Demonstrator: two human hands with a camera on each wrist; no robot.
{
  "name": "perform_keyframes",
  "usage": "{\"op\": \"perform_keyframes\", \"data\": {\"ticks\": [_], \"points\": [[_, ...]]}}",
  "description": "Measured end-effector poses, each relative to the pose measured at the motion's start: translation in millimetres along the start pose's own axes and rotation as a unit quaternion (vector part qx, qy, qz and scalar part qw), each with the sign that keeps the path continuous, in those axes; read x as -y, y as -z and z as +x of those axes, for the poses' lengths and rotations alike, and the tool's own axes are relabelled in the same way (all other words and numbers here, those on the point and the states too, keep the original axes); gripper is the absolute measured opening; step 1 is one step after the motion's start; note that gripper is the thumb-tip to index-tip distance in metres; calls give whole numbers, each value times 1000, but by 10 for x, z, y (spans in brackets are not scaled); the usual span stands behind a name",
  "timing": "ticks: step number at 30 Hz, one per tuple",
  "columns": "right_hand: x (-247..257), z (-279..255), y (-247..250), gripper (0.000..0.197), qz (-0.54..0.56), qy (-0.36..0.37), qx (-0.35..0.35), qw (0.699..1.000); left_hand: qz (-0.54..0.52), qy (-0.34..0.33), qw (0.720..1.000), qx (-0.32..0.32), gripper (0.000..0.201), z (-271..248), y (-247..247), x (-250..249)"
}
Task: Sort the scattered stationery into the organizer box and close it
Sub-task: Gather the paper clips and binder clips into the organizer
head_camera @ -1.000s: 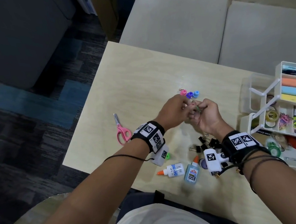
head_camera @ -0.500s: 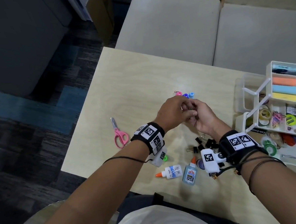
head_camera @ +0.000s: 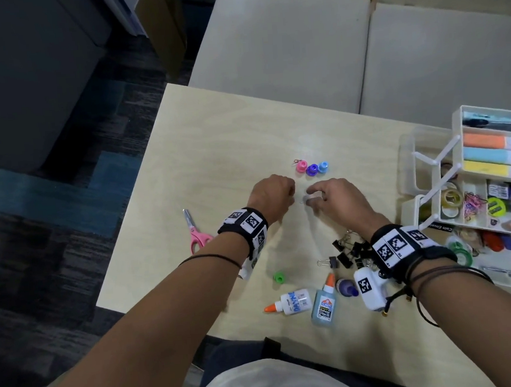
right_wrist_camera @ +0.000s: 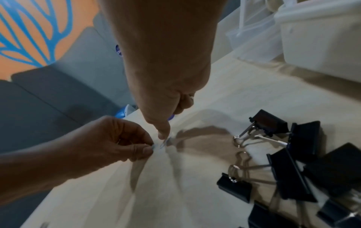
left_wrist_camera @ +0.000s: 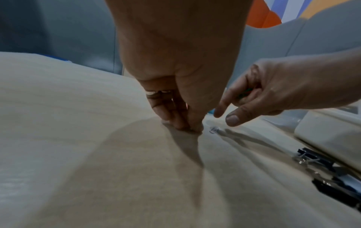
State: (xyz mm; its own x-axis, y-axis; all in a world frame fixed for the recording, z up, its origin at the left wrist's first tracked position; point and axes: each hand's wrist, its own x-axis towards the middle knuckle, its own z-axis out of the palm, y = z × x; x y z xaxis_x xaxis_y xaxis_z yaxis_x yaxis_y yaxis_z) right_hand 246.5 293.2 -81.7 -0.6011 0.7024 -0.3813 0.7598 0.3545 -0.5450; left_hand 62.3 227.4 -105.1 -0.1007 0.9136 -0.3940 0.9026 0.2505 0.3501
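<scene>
Both hands meet low over the middle of the pale table. My left hand has its fingertips pinched together on the tabletop, and the right wrist view shows a tiny clear glint between them. A small clear pin lies just to their right. My right hand touches that pin with its index fingertip, while its curled fingers keep a small green item. Pink, purple and blue pins stand just beyond the hands. The open white organizer box is at the right.
Black binder clips lie heaped by my right wrist. Near the table's front edge are two glue bottles, a purple cap and a green pin. Pink scissors lie at the left. Grey sofa cushions stand behind the table.
The hands were joined above the table, passing small items. They have parted a little and dropped to the tabletop, around the clear pin.
</scene>
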Motion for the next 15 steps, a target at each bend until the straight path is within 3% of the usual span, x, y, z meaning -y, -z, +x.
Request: {"op": "perform_keyframes", "data": {"ticks": [3,8,10,15], "points": [[14,61,-52,22,-45,17,16,999,39,3,999,14,18,52,-46,-14],[9,161,-115,10,-58,2,28,998,118,-55,991,10,28,67,-96,-27],[3,167,-147,16,-86,3,41,995,85,-37,996,3,24,81,-64,5],[-24,146,-151,21,-68,-10,53,996,-45,-2,995,-92,13,281,119,119]]}}
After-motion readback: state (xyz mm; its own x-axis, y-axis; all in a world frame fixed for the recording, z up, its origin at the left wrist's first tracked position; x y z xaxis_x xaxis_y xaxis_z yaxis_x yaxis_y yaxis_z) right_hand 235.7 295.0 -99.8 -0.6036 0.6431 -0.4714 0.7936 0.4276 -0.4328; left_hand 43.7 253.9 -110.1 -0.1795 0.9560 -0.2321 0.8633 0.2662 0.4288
